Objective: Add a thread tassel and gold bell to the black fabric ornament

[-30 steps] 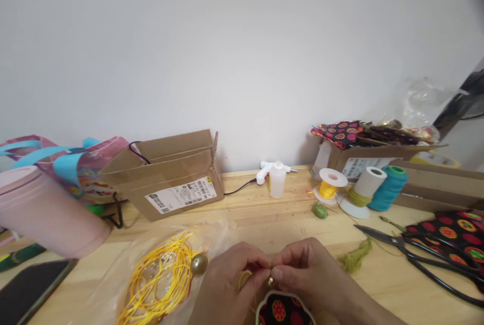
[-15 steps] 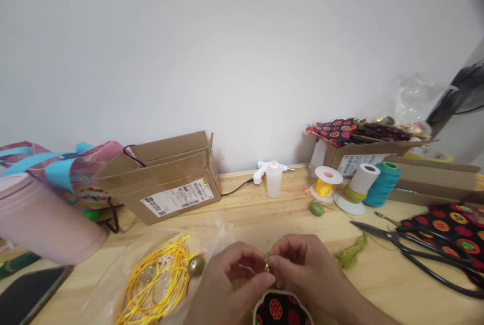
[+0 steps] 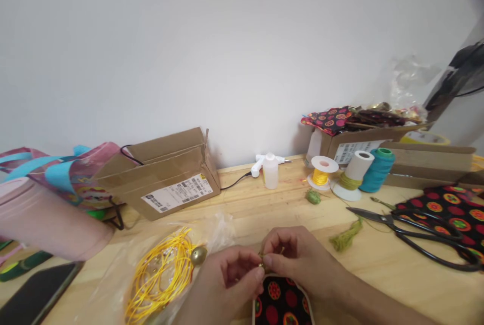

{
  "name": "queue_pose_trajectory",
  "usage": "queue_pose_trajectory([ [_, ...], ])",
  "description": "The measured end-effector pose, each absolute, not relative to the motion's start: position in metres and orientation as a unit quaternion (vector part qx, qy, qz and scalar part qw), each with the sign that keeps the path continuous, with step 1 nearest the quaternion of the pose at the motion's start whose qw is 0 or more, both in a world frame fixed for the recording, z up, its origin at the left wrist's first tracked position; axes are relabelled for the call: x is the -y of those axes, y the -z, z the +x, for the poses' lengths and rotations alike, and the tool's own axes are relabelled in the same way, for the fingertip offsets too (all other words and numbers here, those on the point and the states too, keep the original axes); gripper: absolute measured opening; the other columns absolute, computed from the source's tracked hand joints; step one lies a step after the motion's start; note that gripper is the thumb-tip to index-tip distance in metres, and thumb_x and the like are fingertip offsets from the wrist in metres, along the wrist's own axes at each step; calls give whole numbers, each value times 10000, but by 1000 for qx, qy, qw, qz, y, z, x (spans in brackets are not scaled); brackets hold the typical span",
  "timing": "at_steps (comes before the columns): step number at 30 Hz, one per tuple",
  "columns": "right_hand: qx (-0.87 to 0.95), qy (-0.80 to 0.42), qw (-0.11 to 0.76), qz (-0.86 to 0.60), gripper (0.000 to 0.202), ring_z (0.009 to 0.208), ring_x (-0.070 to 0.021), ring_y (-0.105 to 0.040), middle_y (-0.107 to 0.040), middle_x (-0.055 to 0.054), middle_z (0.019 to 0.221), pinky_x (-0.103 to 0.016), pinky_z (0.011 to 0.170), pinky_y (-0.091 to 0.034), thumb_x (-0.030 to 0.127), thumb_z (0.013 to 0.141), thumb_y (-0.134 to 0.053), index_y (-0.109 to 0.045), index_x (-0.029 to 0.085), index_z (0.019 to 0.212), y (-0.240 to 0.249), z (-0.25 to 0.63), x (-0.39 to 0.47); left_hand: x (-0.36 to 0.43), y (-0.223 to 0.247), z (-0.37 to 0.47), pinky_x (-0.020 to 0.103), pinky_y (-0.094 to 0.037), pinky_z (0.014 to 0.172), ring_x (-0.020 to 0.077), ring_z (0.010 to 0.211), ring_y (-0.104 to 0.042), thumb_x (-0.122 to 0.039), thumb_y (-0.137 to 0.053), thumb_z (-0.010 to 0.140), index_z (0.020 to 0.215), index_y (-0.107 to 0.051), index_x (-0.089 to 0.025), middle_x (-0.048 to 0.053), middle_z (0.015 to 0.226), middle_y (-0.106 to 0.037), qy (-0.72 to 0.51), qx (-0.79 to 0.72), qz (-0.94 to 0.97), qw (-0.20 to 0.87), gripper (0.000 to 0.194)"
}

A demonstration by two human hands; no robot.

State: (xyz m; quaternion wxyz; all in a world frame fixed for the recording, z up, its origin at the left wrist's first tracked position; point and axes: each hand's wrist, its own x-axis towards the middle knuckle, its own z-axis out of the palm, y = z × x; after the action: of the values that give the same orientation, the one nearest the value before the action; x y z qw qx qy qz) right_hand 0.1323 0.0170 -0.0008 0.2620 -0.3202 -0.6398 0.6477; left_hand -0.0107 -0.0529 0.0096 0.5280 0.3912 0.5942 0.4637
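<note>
A dark patterned fabric piece (image 3: 283, 302) with a pale rim lies at the bottom centre, under my fingertips. At its top edge, my left hand (image 3: 236, 277) pinches a small gold-coloured fitting. From the right, my right hand (image 3: 298, 257) has its thumb and forefinger closed on a thin green cord at the same spot. The two hands' fingertips nearly meet there and hide most of the fitting and cord. Left of my left hand, a round brass bell (image 3: 198, 255) rests beside yellow cords (image 3: 162, 274) on a clear plastic bag.
Black scissors (image 3: 412, 234) and a green tassel (image 3: 346, 236) lie at right. Behind stand thread spools (image 3: 378, 171), a white bottle (image 3: 270, 171) and a glue gun (image 3: 257, 165). A cardboard box (image 3: 166, 179), pink cup (image 3: 56, 219) and phone (image 3: 40, 292) are at left.
The view has shifted slightly, and more of the patterned piece shows. My fingers have moved a little up and to the left, still closed at the top of the piece.
</note>
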Motion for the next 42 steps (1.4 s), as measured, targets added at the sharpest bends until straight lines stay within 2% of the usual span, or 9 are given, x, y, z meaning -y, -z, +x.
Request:
queue_pose_trajectory([
  [6, 675, -616, 248, -321, 73, 496, -80, -435, -539, 20, 561, -188, 463, -350, 206, 644, -587, -608, 138, 627, 1, 133, -15, 58, -18, -13, 193, -437, 461, 90, 436, -575, -322, -750, 514, 648, -594, -122, -8, 512, -634, -426, -598, 279, 619, 287],
  [12, 692, -586, 248, -340, 81, 474, -74, -416, -525, 28, 535, -179, 435, -332, 211, 644, -584, -616, 137, 643, 5, 131, -14, 62, -16, -16, 198, -452, 488, 98, 481, -594, -266, -747, 564, 754, -593, -115, 19, 577, -655, -425, -561, 239, 669, 287],
  [16, 695, -581, 246, -344, 84, 465, -70, -407, -504, 33, 520, -174, 419, -312, 208, 653, -581, -615, 132, 646, 4, 130, -16, 60, -14, -17, 191, -460, 498, 94, 491, -596, -225, -743, 578, 762, -610, -102, 24, 577, -654, -427, -556, 227, 676, 258],
  [25, 685, -596, 256, -332, 65, 480, -76, -428, -519, 32, 528, -182, 445, -349, 195, 644, -592, -615, 134, 635, 6, 130, -13, 55, -12, -16, 165, -462, 473, 73, 475, -579, -275, -738, 590, 650, -615, -113, 3, 558, -629, -419, -551, 243, 679, 212],
  [32, 676, -607, 283, -308, 56, 513, -91, -472, -551, 11, 586, -199, 472, -370, 170, 650, -580, -620, 135, 630, 5, 130, -14, 52, -11, -20, 208, -470, 592, 106, 586, -612, -217, -741, 590, 675, -652, -97, 58, 658, -684, -437, -523, 238, 692, 172],
  [42, 724, -547, 290, -306, 86, 537, -101, -469, -543, 13, 584, -205, 502, -382, 102, 638, -546, -618, 148, 627, -7, 131, -11, 56, -16, -20, 216, -456, 572, 117, 579, -608, -209, -760, 559, 663, -663, -110, 51, 633, -691, -477, -514, 217, 679, 173],
])
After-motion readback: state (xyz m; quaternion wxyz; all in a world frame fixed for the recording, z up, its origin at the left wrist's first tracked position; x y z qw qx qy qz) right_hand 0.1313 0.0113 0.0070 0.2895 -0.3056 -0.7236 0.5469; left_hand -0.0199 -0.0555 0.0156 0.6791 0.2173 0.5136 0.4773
